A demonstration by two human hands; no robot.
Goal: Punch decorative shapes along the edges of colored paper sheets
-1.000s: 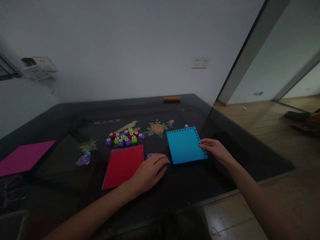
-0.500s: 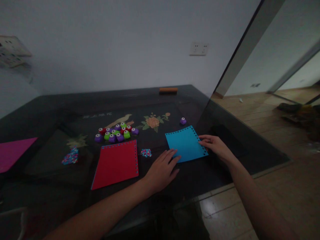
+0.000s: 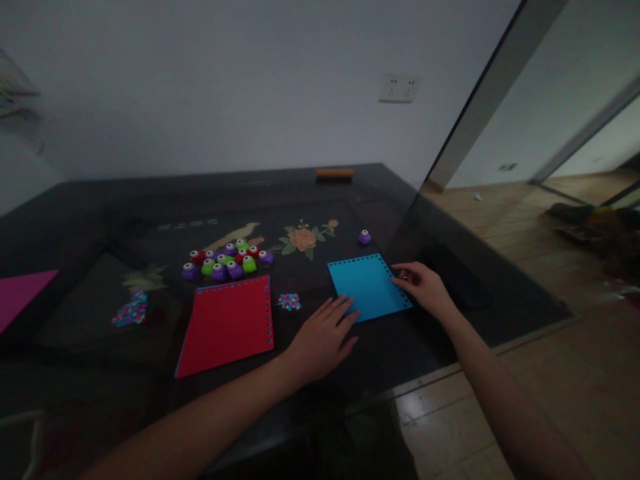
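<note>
A blue sheet of paper (image 3: 370, 287) with punched holes along its top and right edges lies on the dark table. My left hand (image 3: 325, 337) rests flat at its lower left, fingers spread and their tips on the sheet. At the right edge, my right hand (image 3: 423, 287) has thumb and fingers pinched together beside the holes. Whether a small thing or only the paper edge is between them I cannot make out. Behind the sheet stands a small purple punch (image 3: 365, 237) with an eye-like top.
A red sheet (image 3: 227, 327) with punched edges lies left. Behind it are several purple, green and red punches (image 3: 220, 261). Piles of small coloured bits (image 3: 289, 302) lie nearby. A pink sheet (image 3: 23, 293) is far left, an orange-brown roll (image 3: 335, 173) at the back.
The view has shifted slightly. My right hand has slid a little up along the blue sheet's right edge, its fingers more curled. My left hand has stayed on the sheet.
</note>
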